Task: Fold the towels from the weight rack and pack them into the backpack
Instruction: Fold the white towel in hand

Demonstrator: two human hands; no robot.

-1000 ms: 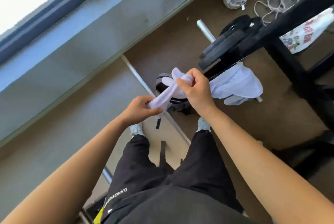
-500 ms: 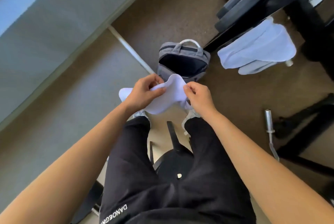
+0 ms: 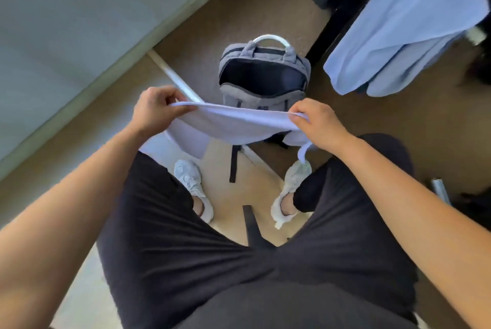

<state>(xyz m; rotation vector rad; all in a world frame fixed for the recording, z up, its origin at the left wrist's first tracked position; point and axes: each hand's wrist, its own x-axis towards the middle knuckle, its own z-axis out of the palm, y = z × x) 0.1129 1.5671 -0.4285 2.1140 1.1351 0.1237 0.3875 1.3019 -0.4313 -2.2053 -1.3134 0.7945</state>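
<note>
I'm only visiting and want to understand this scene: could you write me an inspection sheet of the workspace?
Surface: brown carpet, paler floor strip.
Job's things: towel held taut; backpack open and upright on the carpet, its inside dark; more towels draped on the rack.
Clutter: black strap; metal bar end.
Hands: left hand and right hand each pinch a towel edge.
Cables: nothing seen.
Surroundings: grey wall.

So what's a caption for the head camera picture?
Left hand and right hand stretch a white towel near the open backpack.
</note>
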